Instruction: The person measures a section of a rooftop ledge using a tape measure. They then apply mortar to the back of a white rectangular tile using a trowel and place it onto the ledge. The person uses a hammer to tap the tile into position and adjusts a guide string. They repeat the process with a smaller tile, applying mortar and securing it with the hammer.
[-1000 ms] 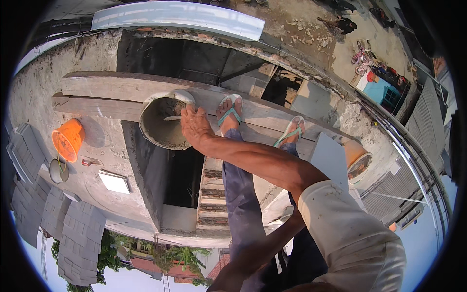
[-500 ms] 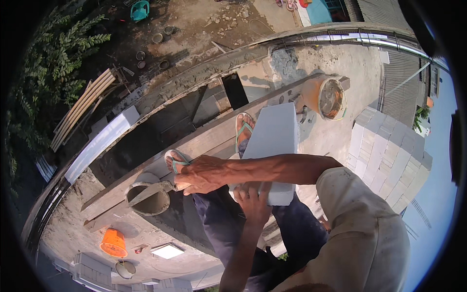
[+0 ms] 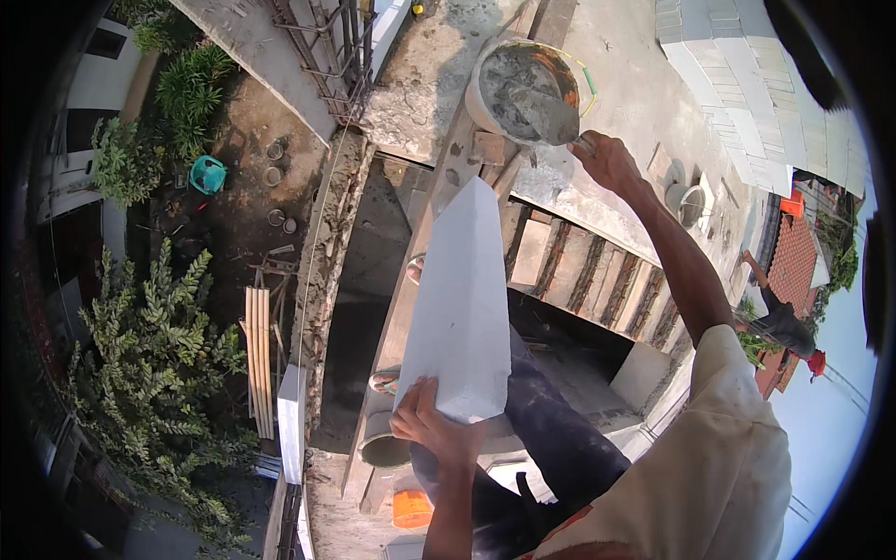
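Below me is a long pale grey block (image 3: pixel 453 280), gripped at its near end by my left hand (image 3: pixel 434 425), fingers wrapped over the side. My right hand (image 3: pixel 607 163) is closed around the handle of a trowel (image 3: pixel 551 117), whose mortar-coated blade sits in a pale bucket (image 3: pixel 481 89) of wet grey mortar. Behind the block and my left hand, another mortar bucket (image 3: pixel 383 448) is partly hidden. My sandalled feet show partly along the block's left side, on wooden planks (image 3: pixel 364 481).
An open shaft (image 3: pixel 341 308) lies beside the planks, with steps (image 3: pixel 597 271) to the right. Rebar columns (image 3: pixel 317 51) rise at top. Stacked blocks (image 3: pixel 719 84), an orange bucket (image 3: pixel 411 511) and, at far right, a person in red headwear (image 3: pixel 784 327) are visible. Bamboo poles (image 3: pixel 259 355) lie below left.
My view has swung round. My right hand with the trowel has moved from near the smaller bucket to the larger one. The block, gripped by my left hand, now points away from me.
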A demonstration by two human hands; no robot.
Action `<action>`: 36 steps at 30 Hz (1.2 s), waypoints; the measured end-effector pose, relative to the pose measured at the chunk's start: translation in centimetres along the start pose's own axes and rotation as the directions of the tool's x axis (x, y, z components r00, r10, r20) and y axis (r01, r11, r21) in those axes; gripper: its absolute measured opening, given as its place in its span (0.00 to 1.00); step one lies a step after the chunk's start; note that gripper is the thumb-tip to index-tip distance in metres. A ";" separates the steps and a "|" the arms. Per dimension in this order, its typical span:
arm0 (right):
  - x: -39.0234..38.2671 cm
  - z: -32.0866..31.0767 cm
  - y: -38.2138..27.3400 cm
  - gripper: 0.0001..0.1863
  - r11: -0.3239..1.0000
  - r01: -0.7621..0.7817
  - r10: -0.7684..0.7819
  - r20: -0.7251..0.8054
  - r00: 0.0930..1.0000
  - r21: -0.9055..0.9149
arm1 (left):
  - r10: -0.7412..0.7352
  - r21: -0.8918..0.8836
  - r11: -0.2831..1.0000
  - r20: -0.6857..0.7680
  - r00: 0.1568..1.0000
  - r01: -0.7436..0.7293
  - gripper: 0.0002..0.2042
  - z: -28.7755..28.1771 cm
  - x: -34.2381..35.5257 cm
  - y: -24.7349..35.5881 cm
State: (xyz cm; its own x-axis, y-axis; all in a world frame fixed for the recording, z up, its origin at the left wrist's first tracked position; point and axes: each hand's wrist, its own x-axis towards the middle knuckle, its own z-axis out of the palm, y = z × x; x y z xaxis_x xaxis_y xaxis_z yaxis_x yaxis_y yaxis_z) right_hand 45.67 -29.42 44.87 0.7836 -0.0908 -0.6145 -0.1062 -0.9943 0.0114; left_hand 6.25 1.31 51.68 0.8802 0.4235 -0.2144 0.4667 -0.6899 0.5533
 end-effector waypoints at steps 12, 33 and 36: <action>16.3 1.9 -0.3 0.13 0.893 0.057 -0.143 -0.160 0.977 -0.447 | -0.022 -0.130 0.991 0.023 1.000 0.025 0.36 0.1 5.0 3.8; 14.4 6.9 -0.1 0.08 0.789 0.271 -0.377 -0.088 0.922 -0.552 | -0.347 -0.131 0.926 0.074 0.935 0.354 0.44 -1.5 9.7 5.4; 14.6 7.3 -0.7 0.10 0.875 0.261 -0.302 -0.037 0.953 -0.408 | -0.329 -0.176 0.925 0.076 0.941 0.338 0.44 -1.7 9.6 5.3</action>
State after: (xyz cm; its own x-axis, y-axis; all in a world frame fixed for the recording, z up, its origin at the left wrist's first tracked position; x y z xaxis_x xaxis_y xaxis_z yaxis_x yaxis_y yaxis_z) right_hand 52.75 -29.65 30.15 0.8013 0.2115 -0.5596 0.3615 -0.9165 0.1712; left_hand 16.99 2.71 53.89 0.6814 0.5810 -0.4451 0.7135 -0.3917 0.5810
